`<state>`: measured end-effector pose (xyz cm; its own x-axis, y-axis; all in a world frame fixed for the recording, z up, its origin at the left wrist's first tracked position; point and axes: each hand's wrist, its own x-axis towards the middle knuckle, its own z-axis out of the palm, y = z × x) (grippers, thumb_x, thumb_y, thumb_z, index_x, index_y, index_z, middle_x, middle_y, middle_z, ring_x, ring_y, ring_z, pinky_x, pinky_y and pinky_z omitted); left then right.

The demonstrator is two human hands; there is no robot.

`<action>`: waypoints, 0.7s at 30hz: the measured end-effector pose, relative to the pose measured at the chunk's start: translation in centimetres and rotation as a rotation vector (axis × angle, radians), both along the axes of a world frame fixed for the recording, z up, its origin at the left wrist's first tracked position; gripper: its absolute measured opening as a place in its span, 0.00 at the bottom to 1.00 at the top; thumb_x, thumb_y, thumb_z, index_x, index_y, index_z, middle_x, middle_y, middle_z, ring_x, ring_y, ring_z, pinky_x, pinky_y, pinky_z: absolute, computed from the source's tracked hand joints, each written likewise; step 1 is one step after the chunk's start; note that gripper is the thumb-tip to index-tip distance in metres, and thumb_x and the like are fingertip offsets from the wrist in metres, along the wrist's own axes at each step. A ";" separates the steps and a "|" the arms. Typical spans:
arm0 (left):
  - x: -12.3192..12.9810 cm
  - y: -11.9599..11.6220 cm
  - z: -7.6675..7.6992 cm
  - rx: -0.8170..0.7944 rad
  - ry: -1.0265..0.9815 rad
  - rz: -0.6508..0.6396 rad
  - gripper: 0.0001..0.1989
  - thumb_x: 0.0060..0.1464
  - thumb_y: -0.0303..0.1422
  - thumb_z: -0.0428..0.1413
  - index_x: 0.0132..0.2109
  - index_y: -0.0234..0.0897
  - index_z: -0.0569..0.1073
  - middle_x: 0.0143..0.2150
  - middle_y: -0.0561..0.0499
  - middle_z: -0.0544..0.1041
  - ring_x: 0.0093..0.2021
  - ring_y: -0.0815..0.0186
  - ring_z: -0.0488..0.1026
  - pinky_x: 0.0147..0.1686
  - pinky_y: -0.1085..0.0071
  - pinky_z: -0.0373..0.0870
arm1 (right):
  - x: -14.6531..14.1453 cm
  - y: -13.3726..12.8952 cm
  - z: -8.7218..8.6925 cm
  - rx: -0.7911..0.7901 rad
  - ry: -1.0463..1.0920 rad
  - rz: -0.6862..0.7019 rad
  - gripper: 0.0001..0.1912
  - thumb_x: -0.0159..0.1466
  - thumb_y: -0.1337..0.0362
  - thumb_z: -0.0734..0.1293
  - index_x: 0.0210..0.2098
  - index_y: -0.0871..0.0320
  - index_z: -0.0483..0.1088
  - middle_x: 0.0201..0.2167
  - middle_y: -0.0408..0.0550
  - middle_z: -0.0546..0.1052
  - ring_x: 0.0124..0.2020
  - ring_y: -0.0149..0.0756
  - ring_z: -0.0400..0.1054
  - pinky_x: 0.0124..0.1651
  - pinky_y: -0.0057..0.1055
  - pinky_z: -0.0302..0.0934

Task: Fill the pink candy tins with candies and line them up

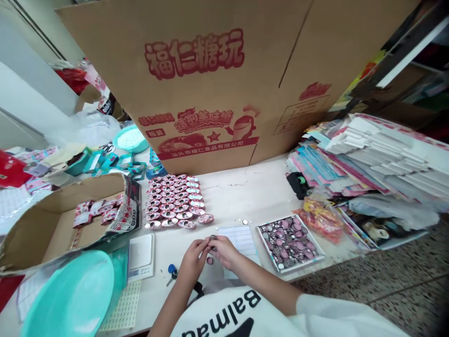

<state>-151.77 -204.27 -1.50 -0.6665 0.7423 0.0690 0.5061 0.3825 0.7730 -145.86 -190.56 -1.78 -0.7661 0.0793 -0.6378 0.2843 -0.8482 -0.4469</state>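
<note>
My left hand (195, 257) and my right hand (227, 252) meet over the near part of the table. Their fingertips are closed together on a small round metal disc (213, 238), partly hidden by the fingers. Just below the fingers lies a small pink round piece (209, 260). To the right, a shallow white box (321, 255) is full of loose silver and pink discs (287, 241). Beyond my hands, shiny red-and-pink oval pieces (173, 201) stand in tight rows. A sheet of paper (242, 236) lies partly under my right hand.
A large cardboard box (217, 93) walls off the back. At left are an open carton (52, 229) with small packets, a turquoise basin (73, 295), a white scale (141, 252) and keys (171, 277). Stacked cardboard sheets (379, 154) and a bag of orange bits (321, 217) sit at right.
</note>
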 end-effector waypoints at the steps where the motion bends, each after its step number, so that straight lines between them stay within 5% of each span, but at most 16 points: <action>1: -0.2 -0.1 -0.3 -0.015 -0.013 0.022 0.15 0.63 0.37 0.51 0.53 0.43 0.76 0.46 0.45 0.78 0.47 0.61 0.76 0.49 0.61 0.75 | -0.2 -0.1 -0.5 -0.026 -0.021 -0.027 0.08 0.45 0.70 0.72 0.25 0.59 0.69 0.23 0.44 0.73 0.27 0.34 0.71 0.25 0.26 0.63; 4: -1.4 0.0 -1.2 -0.055 -0.089 0.204 0.16 0.62 0.40 0.51 0.49 0.39 0.77 0.45 0.43 0.80 0.43 0.60 0.78 0.47 0.61 0.76 | -1.0 0.3 -2.4 0.029 -0.038 -0.100 0.07 0.48 0.69 0.72 0.28 0.60 0.72 0.31 0.49 0.77 0.34 0.35 0.74 0.37 0.30 0.70; 8: -6.4 0.5 -1.5 -0.071 -0.120 0.463 0.20 0.60 0.43 0.48 0.47 0.35 0.77 0.41 0.42 0.81 0.37 0.58 0.79 0.42 0.60 0.76 | -3.4 5.4 -5.6 0.728 -0.089 0.003 0.06 0.58 0.65 0.65 0.31 0.60 0.75 0.30 0.50 0.77 0.35 0.38 0.74 0.43 0.37 0.71; 10: -10.5 1.5 -0.8 -0.092 -0.022 0.477 0.21 0.57 0.43 0.48 0.45 0.35 0.79 0.40 0.42 0.81 0.40 0.57 0.78 0.44 0.60 0.74 | -5.3 9.8 -7.2 1.004 -0.155 0.004 0.10 0.59 0.69 0.62 0.35 0.59 0.76 0.33 0.50 0.77 0.40 0.39 0.72 0.50 0.38 0.68; 14: -20.9 5.8 1.1 -0.343 0.061 0.493 0.20 0.55 0.45 0.52 0.45 0.37 0.80 0.41 0.45 0.81 0.43 0.58 0.77 0.44 0.65 0.72 | -8.9 17.3 -10.4 1.237 -0.221 -0.025 0.24 0.58 0.78 0.57 0.48 0.59 0.75 0.43 0.54 0.74 0.47 0.39 0.67 0.60 0.37 0.58; 18: -30.3 11.1 1.1 -0.528 0.127 0.507 0.17 0.55 0.43 0.53 0.42 0.38 0.80 0.39 0.44 0.82 0.43 0.55 0.77 0.41 0.65 0.69 | -10.0 19.4 -13.9 1.495 -0.269 0.075 0.24 0.61 0.78 0.56 0.49 0.59 0.76 0.40 0.56 0.74 0.46 0.43 0.66 0.56 0.38 0.59; 21: -35.0 13.3 0.3 -0.704 0.142 0.491 0.15 0.52 0.44 0.55 0.34 0.39 0.80 0.34 0.42 0.81 0.40 0.50 0.77 0.37 0.63 0.67 | -9.8 19.3 -15.8 1.762 -0.290 0.238 0.26 0.62 0.78 0.55 0.54 0.58 0.73 0.40 0.55 0.74 0.43 0.42 0.66 0.51 0.35 0.61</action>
<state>-186.75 -190.97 -1.23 -0.9424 0.2747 -0.1910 0.2325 0.9482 0.2164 -155.63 -171.27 -17.55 -0.7518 0.6584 -0.0359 0.5417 0.5857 -0.6030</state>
